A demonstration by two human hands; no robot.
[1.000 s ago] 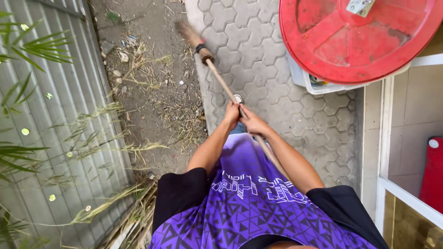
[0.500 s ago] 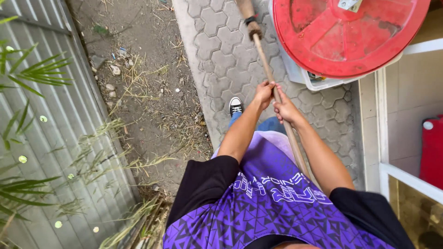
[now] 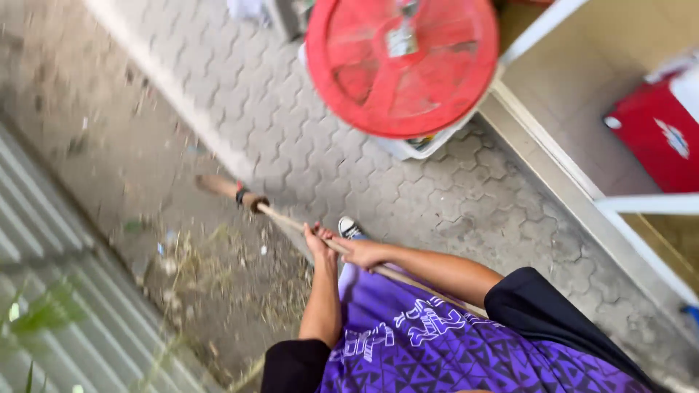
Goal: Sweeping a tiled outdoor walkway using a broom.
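Over grey paving, both hands — left hand (image 3: 318,244); right hand (image 3: 362,252) — fingers clamped around broom handle (image 3: 291,221).

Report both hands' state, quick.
Left hand: closed around the wooden broom handle.
Right hand: closed around the same handle, just behind the left.

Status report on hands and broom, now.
Left hand and right hand both in a closed grip on the broom handle. Broom head at the paving edge. Red round lid ahead, apart from it.
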